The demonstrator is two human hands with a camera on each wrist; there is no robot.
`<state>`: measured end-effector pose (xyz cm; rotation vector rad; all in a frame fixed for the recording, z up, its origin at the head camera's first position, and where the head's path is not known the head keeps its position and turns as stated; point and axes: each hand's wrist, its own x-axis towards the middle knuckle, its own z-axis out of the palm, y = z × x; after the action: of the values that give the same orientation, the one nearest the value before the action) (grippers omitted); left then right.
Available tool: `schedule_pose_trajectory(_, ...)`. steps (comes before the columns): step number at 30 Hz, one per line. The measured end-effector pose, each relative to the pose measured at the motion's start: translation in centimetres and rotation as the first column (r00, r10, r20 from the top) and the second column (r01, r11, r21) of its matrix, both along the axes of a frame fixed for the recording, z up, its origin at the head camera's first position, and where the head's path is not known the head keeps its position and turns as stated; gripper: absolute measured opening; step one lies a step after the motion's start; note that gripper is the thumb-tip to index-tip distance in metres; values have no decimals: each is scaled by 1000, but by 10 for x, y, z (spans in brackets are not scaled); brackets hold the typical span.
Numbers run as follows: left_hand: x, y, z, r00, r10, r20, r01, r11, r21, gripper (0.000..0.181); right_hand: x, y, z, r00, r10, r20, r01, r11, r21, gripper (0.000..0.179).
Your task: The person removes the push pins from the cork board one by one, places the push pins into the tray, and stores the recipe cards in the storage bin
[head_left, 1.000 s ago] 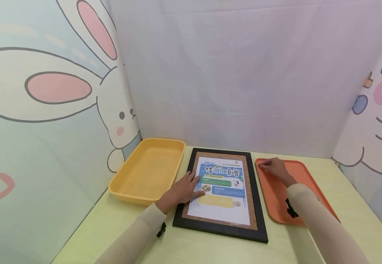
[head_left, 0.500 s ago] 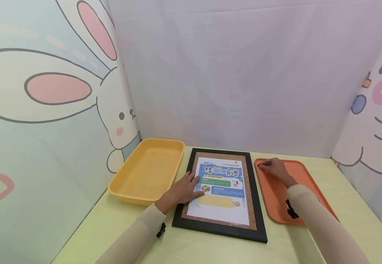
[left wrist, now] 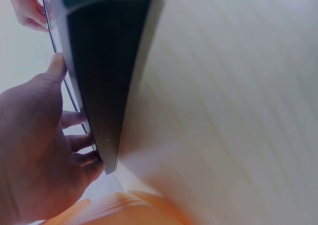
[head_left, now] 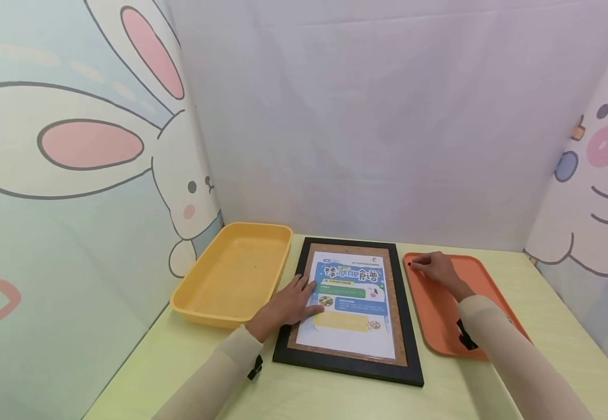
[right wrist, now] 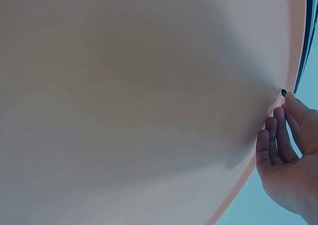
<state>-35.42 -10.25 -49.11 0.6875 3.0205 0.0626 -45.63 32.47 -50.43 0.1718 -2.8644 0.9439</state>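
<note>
A printed poster sheet with blue, green and yellow panels lies on a cork board in a black frame. My left hand rests with spread fingers over the frame's left side, thumb on the sheet. In the left wrist view the left hand lies against the frame. At the far left corner of the orange tray, my right hand pinches a small black round thing. The right wrist view shows this black thing at the thumb tip; its kind is unclear.
A deep yellow tray stands left of the frame, close to the left forearm. The pale wooden table meets a light curtain at the back. Cartoon-printed walls close off both sides.
The head view has shifted slightly. Both hands keep nearly the same place, and the black thing shows a little more clearly beside the right fingertips.
</note>
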Motion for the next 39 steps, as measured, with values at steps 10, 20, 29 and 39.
schedule_pose_trajectory(10, -1, 0, -1, 1000, 2, 9, -2, 1000, 7, 87, -1, -7, 5, 996, 39, -82, -36, 999, 35, 30)
schedule_pose_trajectory(20, 1, 0, 0, 1000, 3, 14, -3, 1000, 9, 87, -4, -24, 8, 997, 44, -67, -41, 999, 31, 29)
schedule_pose_trajectory(29, 1, 0, -1, 1000, -6, 8, 6, 1000, 13, 86, -5, -37, 10, 995, 80, -67, -77, 996, 38, 29)
schedule_pose_trajectory(39, 1, 1, -1, 1000, -1, 7, 0, 1000, 7, 87, -7, -50, 13, 989, 112, -100, -110, 993, 32, 24)
